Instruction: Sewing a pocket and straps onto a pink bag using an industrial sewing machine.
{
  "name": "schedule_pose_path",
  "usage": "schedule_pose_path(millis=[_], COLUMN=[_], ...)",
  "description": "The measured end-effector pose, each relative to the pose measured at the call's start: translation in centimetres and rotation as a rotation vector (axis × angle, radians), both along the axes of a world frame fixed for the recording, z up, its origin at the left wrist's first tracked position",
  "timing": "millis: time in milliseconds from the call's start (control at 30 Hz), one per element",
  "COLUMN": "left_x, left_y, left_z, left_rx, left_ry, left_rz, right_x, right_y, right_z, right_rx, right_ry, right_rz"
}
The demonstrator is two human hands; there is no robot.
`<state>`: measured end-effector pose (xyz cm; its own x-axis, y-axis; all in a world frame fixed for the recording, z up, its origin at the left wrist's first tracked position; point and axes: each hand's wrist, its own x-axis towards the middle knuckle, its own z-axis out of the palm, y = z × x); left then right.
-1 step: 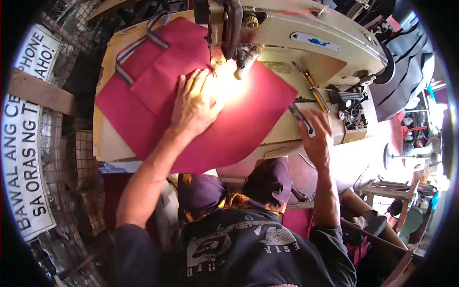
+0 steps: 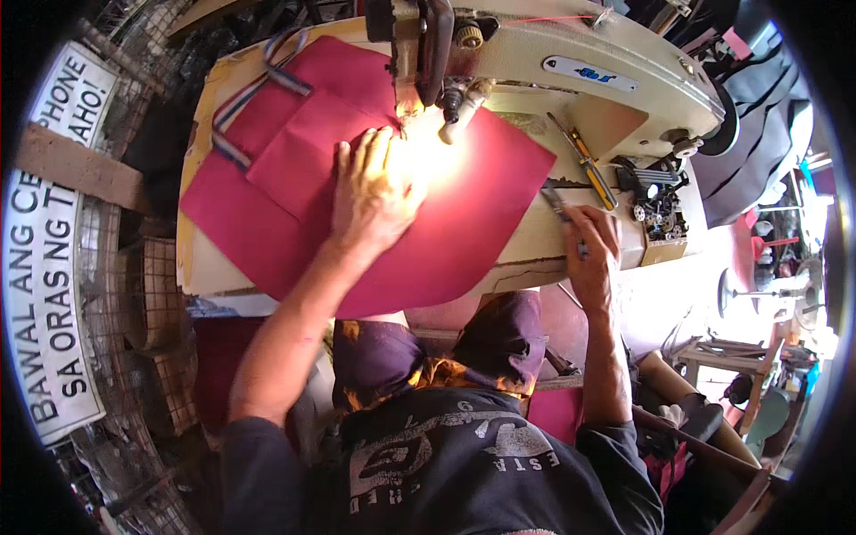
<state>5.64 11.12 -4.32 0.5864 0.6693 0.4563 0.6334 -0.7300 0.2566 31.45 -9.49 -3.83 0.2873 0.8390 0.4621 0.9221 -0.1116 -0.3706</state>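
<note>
A burgundy cloth piece point(image 2: 446, 214) lies across the sewing machine's bed, its upper part under the machine head point(image 2: 415, 67). A stitched panel and grey-and-white straps point(image 2: 230, 134) show at its far left. My left hand point(image 2: 373, 192) rests flat on the cloth just left of the bright needle area, fingers stretched out with small gaps. Glare hides the needle and part of the presser foot. Right of the cloth's edge, my right hand point(image 2: 590, 245) is closed round a small metal tool that looks like snips point(image 2: 555, 201). Its tip points toward the cloth; the fingers cover the rest.
A yellow-and-black-handled screwdriver point(image 2: 593, 169) lies on the bed beneath the machine arm point(image 2: 580, 40). The bobbin winder mechanism point(image 2: 660, 201) stands at the table's right. Wire mesh and a lettered sign point(image 2: 53, 241) line the left. Another person's leg point(image 2: 678, 388) shows at lower right.
My left hand has shifted slightly right with the cloth. The fingers of my right hand have closed further round the snips, and the straps have moved a little.
</note>
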Motion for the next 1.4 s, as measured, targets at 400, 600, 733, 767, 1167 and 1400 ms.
schedule_pose_path(millis=[400, 600, 733, 767, 1167, 1400], left_x=[5.4, -0.3, -4.9, -5.5, -5.2, -4.2], left_y=[-5.1, -2.3, 0.1, 0.4, -1.8, -3.7], left_z=[0.7, 1.1, 1.6, 1.3, 2.7, 2.7], left_rx=[-0.089, -0.03, -0.186, -0.087, -0.009, -0.253], left_ry=[0.081, -0.031, -0.046, 0.017, 0.027, -0.098], left_rz=[0.37, 0.092, -0.219, -0.262, -0.28, -0.491], right_x=[0.9, 1.1, 1.2, 0.7, -9.6, -9.0], right_y=[-1.2, -1.5, -1.3, -1.2, 3.6, 3.6], right_z=[-1.9, -1.5, -1.3, -1.2, 0.0, -0.5], right_rx=[0.153, 0.133, 0.11, 0.109, 0.131, 0.136], right_ry=[0.11, 0.13, 0.006, -0.021, 0.047, 0.053], right_rz=[-0.318, -0.335, -0.344, -0.372, 0.291, 0.319])
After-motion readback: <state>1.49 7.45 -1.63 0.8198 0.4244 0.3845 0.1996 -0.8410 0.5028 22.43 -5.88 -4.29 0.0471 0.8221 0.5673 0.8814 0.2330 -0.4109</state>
